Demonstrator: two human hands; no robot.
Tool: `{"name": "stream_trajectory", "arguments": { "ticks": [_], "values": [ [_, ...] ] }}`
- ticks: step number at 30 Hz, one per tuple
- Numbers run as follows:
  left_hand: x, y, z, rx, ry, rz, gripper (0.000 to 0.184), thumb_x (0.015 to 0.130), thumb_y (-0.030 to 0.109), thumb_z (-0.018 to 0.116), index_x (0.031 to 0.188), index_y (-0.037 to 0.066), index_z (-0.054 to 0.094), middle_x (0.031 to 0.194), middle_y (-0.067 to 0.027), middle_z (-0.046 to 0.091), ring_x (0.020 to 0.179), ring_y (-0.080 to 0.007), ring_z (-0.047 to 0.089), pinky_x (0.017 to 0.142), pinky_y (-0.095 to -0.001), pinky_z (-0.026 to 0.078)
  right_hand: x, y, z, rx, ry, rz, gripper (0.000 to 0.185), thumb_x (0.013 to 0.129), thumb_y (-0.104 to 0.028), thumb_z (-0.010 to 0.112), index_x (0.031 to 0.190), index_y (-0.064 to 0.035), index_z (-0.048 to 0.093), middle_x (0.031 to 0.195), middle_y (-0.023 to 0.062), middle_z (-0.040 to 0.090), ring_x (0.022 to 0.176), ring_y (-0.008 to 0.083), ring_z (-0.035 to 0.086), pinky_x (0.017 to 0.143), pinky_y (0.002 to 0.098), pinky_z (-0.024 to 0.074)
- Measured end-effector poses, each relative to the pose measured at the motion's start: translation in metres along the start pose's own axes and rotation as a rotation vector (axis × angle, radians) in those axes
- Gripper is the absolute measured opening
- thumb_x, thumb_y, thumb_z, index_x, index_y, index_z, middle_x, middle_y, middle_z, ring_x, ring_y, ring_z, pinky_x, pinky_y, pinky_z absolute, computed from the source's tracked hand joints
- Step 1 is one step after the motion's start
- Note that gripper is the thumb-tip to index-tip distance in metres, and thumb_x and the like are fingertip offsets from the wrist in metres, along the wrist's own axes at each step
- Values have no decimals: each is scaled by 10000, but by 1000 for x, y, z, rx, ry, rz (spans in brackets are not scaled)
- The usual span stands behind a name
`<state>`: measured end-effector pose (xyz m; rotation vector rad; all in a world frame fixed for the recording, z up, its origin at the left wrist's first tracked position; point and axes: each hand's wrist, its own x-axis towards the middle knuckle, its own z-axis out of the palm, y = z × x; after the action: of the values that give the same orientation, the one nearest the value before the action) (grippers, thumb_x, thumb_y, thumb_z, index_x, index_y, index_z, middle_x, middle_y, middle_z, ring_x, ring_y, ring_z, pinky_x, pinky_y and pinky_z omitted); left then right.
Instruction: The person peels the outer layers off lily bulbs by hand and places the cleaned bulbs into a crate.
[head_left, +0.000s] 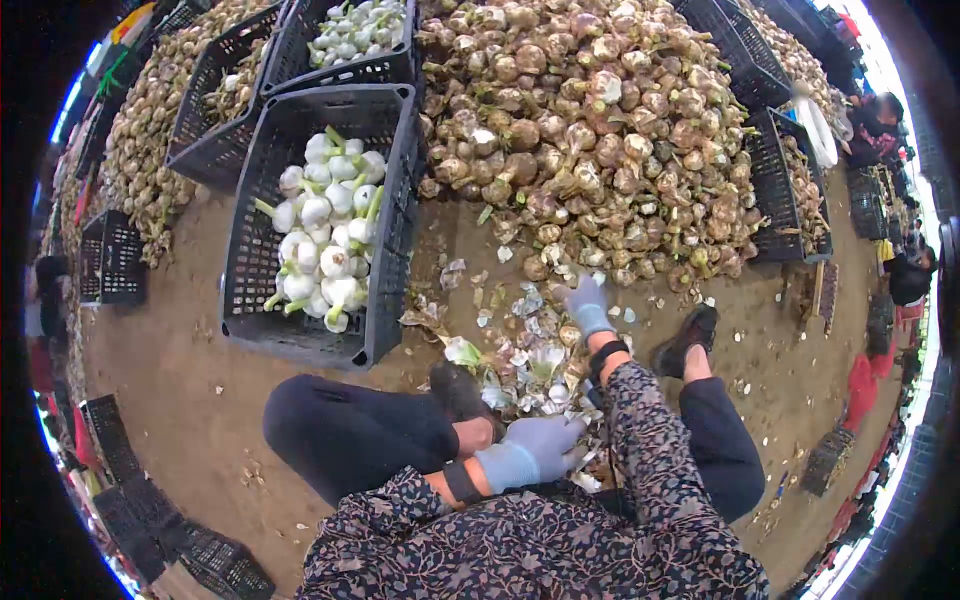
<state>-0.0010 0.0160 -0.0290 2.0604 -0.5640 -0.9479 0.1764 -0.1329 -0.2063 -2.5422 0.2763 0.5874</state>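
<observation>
My right hand [587,304], in a grey-blue glove, reaches forward to the near edge of a large heap of unpeeled garlic bulbs [600,140]. Its fingers touch or nearly touch the bulbs there; whether they grip one is unclear. Low between my legs is my left hand [538,450], gloved alike, over a pile of peeled garlic skins [535,370]. The fingers of that hand point right and are partly curled, and what they hold, if anything, is hidden. A black crate [385,290] of clean white garlic bulbs [335,225] stands left of the skins.
More black crates stand behind and left, one [355,70] with white bulbs. Another garlic heap [150,140] lies far left. At the right are crates [775,190] and people [880,120]. My shoes [687,340] flank the skins, and scraps lie on the brown floor [200,360].
</observation>
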Motion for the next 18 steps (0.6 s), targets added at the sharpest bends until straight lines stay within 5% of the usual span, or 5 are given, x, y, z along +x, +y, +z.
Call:
{"name": "stream_trajectory", "arguments": {
  "ticks": [6,9,10,15,18],
  "values": [
    [9,-8,-15,41,154,-127,492,890,422,514,1267,110,471,1069,-185,576,849,-375,619,704,-474,495,-8,4,14,21,8,-282,309,796,-335,608,923,-71,704,900,179,646,869,357,602,764,426,483],
    [10,-8,-28,43,537,-219,546,868,382,553,1316,98,425,1235,-192,496,871,-398,615,737,-480,497,-55,-7,-40,229,-64,-613,219,867,-226,593,862,-17,658,807,101,640,698,197,614,610,317,469],
    [11,-7,-35,4,548,-264,574,852,348,584,1337,97,405,1279,-188,461,926,-398,600,781,-471,491,-94,-40,-72,775,-309,-115,187,883,-174,573,889,-1,642,817,34,634,696,116,600,587,256,461],
    [18,-8,-22,-208,777,112,670,783,188,692,1369,92,383,1269,-177,472,1175,-361,464,946,-400,431,-181,-52,-124,1074,-285,-190,167,887,-173,592,932,-15,624,776,29,636,578,82,562,479,206,429],
    [5,18,-23,-372,825,185,669,749,266,762,1307,55,461,1192,-168,562,1115,-295,550,936,-369,441,-216,-54,-143,1171,-237,-254,234,849,-195,672,977,-13,599,798,36,645,634,94,602,529,220,484]
  ]
}}
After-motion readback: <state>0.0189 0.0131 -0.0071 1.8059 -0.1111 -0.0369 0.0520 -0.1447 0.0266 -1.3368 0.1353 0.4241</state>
